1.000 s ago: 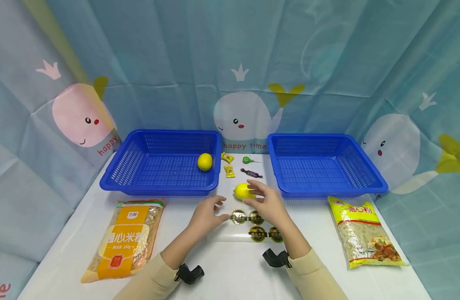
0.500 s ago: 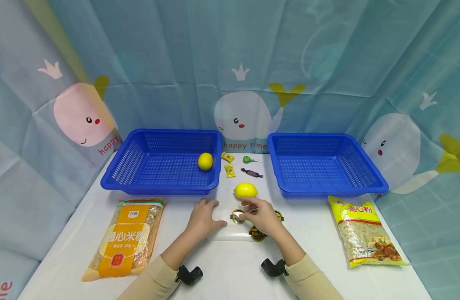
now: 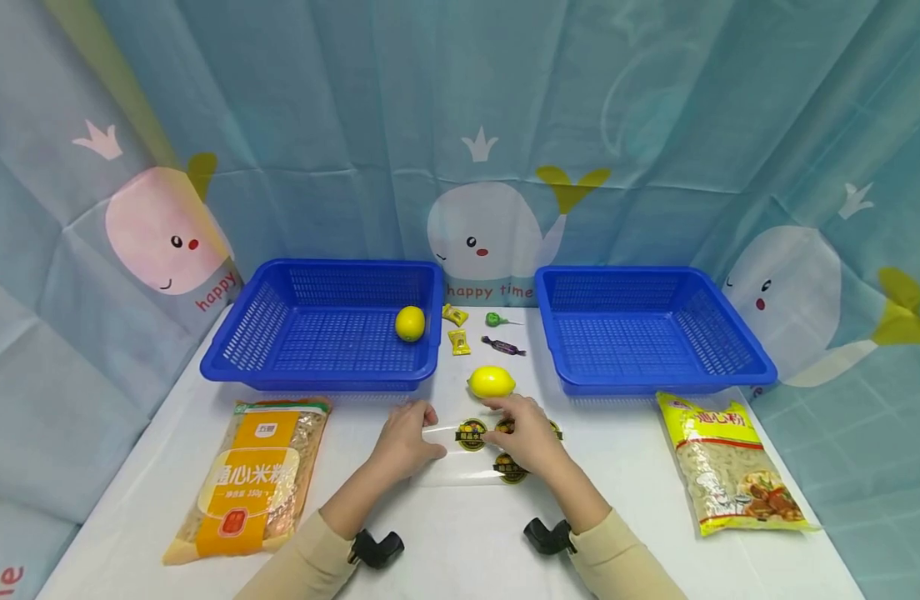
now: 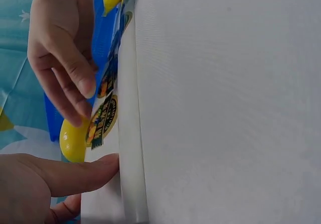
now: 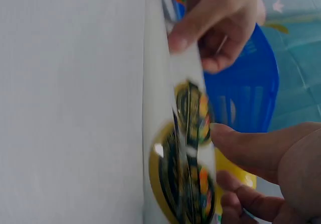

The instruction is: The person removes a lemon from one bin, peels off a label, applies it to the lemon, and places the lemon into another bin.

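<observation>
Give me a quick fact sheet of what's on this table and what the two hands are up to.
Left hand: fingers pressing down the left edge of the sticker sheet
Right hand: fingertips at a round sticker on the sheet, apparently peeling it
Nearest fruit: a lemon on the table, just beyond the sheet
Left basket: holds one lemon
Right basket: nothing visible inside
Between baskets: four wrapped candies
Front corners: orange noodle packet left, yellow noodle packet right

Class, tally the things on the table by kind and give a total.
Blue baskets: 2
Lemons: 2
Sweets: 4
Noodle packets: 2
Sticker sheet: 1
Total: 11
</observation>
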Demonstrator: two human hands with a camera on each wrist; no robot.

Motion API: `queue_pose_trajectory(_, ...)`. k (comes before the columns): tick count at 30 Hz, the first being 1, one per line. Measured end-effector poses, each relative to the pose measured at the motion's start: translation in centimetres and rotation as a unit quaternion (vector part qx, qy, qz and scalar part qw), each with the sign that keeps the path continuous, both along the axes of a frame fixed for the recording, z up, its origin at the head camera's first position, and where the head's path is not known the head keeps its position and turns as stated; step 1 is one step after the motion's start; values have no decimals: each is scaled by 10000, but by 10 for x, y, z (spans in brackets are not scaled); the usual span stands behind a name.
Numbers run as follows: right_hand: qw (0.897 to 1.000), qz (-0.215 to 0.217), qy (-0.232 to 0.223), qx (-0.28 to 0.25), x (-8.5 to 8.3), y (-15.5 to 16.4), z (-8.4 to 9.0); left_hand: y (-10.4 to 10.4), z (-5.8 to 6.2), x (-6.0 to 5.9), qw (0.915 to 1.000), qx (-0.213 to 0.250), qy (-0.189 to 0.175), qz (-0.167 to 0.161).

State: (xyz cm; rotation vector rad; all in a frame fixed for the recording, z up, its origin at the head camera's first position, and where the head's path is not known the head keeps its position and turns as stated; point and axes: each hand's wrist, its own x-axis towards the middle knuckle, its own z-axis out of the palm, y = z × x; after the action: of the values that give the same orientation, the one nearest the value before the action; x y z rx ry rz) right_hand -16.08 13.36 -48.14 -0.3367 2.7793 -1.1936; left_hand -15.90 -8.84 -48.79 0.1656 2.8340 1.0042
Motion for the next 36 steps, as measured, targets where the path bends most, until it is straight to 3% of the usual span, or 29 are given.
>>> queue_pose_trajectory(4, 9977, 40, 188, 657, 1, 7, 1, -3, 2, 1, 9990, 394, -194, -129)
queue_pose_trajectory(8, 9964, 387, 20, 750, -1, 16, 2, -6, 4, 4, 9983, 493, 6, -308)
queue_pose_trajectory(12, 9942, 921, -523, 182, -5, 28, 6, -4, 6, 6, 9923, 354, 934, -735)
queue_pose_trajectory(16, 9869, 1284, -936, -291, -9, 36, 13, 3, 11, 9, 9698, 337, 2068, -1251)
queue_pose_trajectory(20, 9820, 1393, -1175, -498, -11, 40, 24, 10, 18, 12, 9534, 322, 2622, -1458)
queue_pose_trajectory(26, 9786, 1521, -1250, -594, -12, 41, 35, 16, 24, 16, 9511, 276, 2698, -1476)
queue_pose_trajectory(36, 9768, 1644, -1212, -639, -15, 40, 43, 15, 28, 16, 9493, 938, 2660, -1389)
